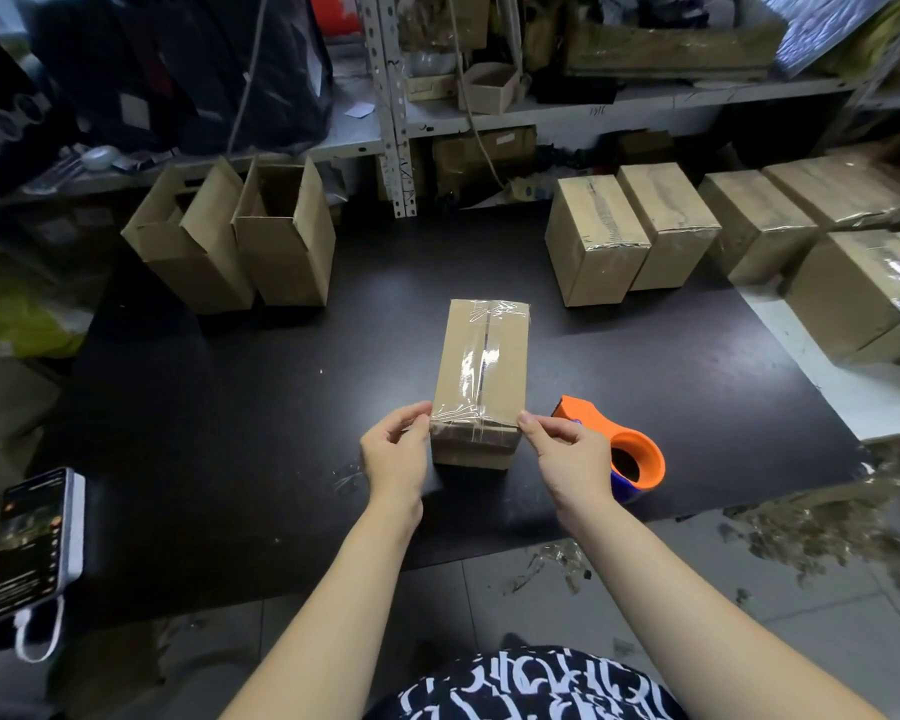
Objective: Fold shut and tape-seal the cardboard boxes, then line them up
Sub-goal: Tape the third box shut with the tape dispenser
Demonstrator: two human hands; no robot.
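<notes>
A closed cardboard box (481,366) lies in the middle of the black mat (230,387), with clear tape along its top seam and over both ends. My left hand (398,452) pinches the box's near left corner. My right hand (567,449) presses its fingertips on the near right corner. An orange tape dispenser (630,452) rests on the mat just right of my right hand. Two open boxes (240,236) stand upright at the back left. Several taped boxes (640,231) sit in a row at the back right.
A phone (24,543) with a white cable lies at the mat's near left corner. Metal shelving (396,111) full of clutter runs behind the boxes. Scraps of tape litter the grey floor tiles (749,605) on the right. More taped boxes (863,293) rest on a white surface at far right.
</notes>
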